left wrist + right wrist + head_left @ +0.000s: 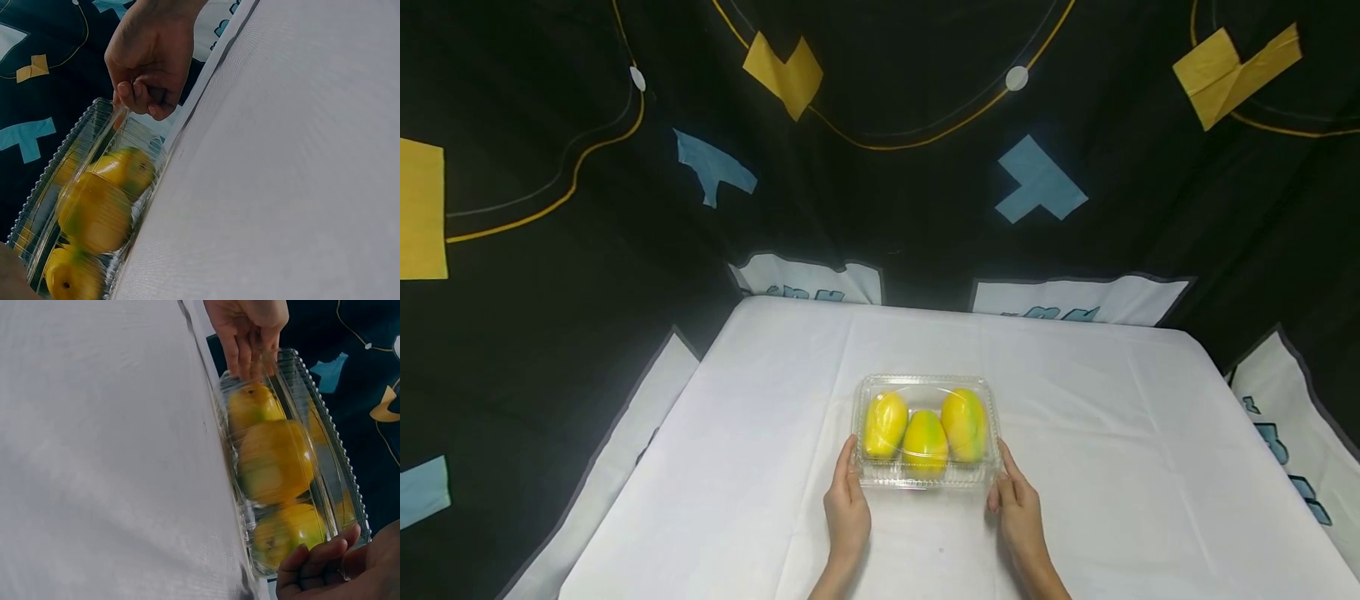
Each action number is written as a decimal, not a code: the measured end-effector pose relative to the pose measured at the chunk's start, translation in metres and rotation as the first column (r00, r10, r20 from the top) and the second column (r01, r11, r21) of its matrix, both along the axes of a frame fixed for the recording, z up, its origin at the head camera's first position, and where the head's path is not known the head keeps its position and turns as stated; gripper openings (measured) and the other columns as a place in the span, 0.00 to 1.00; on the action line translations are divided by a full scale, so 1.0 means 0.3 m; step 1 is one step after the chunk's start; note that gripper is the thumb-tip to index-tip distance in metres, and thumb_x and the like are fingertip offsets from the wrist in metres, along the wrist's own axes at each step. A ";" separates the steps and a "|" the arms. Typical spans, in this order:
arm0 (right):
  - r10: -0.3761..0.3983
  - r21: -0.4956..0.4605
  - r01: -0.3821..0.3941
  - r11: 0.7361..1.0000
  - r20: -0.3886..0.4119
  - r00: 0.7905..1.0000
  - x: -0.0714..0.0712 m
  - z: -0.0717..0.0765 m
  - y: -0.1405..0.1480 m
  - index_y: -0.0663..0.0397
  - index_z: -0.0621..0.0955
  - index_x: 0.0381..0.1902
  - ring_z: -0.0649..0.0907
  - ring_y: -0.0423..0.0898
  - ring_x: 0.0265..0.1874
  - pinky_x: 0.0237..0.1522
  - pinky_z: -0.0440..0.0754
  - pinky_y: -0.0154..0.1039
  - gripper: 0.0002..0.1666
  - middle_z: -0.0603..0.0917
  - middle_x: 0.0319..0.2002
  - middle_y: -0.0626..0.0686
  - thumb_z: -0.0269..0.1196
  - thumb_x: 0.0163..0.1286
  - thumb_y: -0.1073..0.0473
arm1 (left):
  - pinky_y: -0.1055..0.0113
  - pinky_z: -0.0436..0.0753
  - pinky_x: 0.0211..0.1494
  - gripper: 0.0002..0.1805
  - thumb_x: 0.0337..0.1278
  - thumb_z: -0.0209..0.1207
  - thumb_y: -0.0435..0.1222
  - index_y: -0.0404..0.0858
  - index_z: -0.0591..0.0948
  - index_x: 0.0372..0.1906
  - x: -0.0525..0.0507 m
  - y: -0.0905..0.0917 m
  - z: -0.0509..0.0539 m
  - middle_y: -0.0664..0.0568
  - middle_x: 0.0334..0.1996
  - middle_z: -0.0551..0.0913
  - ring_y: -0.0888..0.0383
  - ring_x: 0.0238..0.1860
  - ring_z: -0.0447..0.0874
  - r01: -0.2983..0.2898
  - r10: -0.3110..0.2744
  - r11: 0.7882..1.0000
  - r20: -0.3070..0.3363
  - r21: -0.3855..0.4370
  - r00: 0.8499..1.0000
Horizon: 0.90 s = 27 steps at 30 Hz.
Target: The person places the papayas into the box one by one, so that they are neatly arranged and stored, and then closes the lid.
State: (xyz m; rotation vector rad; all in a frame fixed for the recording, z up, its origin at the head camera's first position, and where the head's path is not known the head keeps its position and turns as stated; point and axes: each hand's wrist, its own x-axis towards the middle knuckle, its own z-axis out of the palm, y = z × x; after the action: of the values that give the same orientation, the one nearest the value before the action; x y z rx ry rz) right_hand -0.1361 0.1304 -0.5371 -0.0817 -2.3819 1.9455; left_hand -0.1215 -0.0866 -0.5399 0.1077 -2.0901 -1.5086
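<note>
A clear plastic clamshell box (962, 477) with its lid down sits on the white cloth in the head view. Inside it lie three yellow mangoes (926, 440) tinged with green. My left hand (847, 512) lies along the box's left end; its fingers look mostly straight against that side in the right wrist view. At the opposite end, my right hand (1021, 512) touches the near corner with thumb and forefinger, the other fingers curled. The left wrist view shows that right hand (153, 59) at the ridged rim; a blurred edge of my left hand (12, 275) shows lower left.
A white cloth (1120, 467) covers the table. Behind it hangs a dark curtain (887, 208) with yellow tape pieces (786, 73) and blue tape pieces (1041, 182). White printed strips (1075, 300) edge the table's back and sides.
</note>
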 end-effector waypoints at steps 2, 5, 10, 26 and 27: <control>-0.008 0.004 0.008 1.000 0.026 1.000 0.001 0.003 0.000 0.53 0.58 0.70 0.69 0.41 0.16 0.23 0.74 0.31 0.27 0.71 0.18 0.53 0.39 0.75 0.64 | 0.59 0.69 0.60 0.20 0.68 0.38 0.25 0.27 0.64 0.63 -0.013 -0.007 -0.037 0.35 0.61 0.67 0.45 0.54 0.75 0.007 -0.007 1.000 0.015 0.009 1.000; -0.018 0.001 0.018 1.000 0.078 0.997 0.000 0.007 0.006 0.49 0.59 0.70 0.71 0.41 0.17 0.24 0.75 0.31 0.27 0.73 0.19 0.53 0.40 0.74 0.64 | 0.63 0.63 0.62 0.21 0.71 0.37 0.29 0.29 0.63 0.64 -0.016 -0.014 -0.047 0.37 0.63 0.65 0.43 0.63 0.61 0.036 -0.037 0.998 0.038 0.043 0.999; -0.061 0.031 0.057 0.998 0.151 0.987 -0.002 0.018 0.024 0.42 0.64 0.68 0.76 0.43 0.23 0.31 0.77 0.33 0.25 0.79 0.27 0.54 0.43 0.75 0.59 | 0.58 0.61 0.66 0.21 0.73 0.36 0.38 0.35 0.64 0.65 -0.015 -0.027 -0.029 0.43 0.65 0.65 0.47 0.66 0.60 0.058 -0.077 0.983 0.105 0.175 0.991; -0.280 0.234 0.313 0.921 -0.165 0.946 -0.199 -0.060 0.383 0.42 0.81 0.52 0.79 0.34 0.30 0.23 0.77 0.29 0.22 0.84 0.35 0.42 0.49 0.70 0.41 | 0.59 0.63 0.67 0.25 0.71 0.35 0.39 0.35 0.56 0.69 -0.115 -0.262 0.157 0.43 0.66 0.62 0.48 0.65 0.62 -0.052 0.001 0.964 0.193 0.259 0.981; -0.301 0.230 0.332 0.915 -0.160 0.940 -0.205 -0.010 0.404 0.44 0.80 0.52 0.79 0.34 0.31 0.24 0.77 0.30 0.22 0.84 0.36 0.44 0.49 0.71 0.42 | 0.57 0.62 0.67 0.25 0.71 0.35 0.40 0.35 0.55 0.69 -0.128 -0.280 0.187 0.43 0.67 0.60 0.48 0.66 0.61 -0.053 0.007 0.970 0.190 0.238 0.982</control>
State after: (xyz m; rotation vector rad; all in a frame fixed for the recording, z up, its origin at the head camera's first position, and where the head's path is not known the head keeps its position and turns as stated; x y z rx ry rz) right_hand -0.1977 0.2517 -0.5402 -0.3074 -2.3397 1.4513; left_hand -0.1600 -0.1705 -0.4838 0.3857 -2.0256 -1.7907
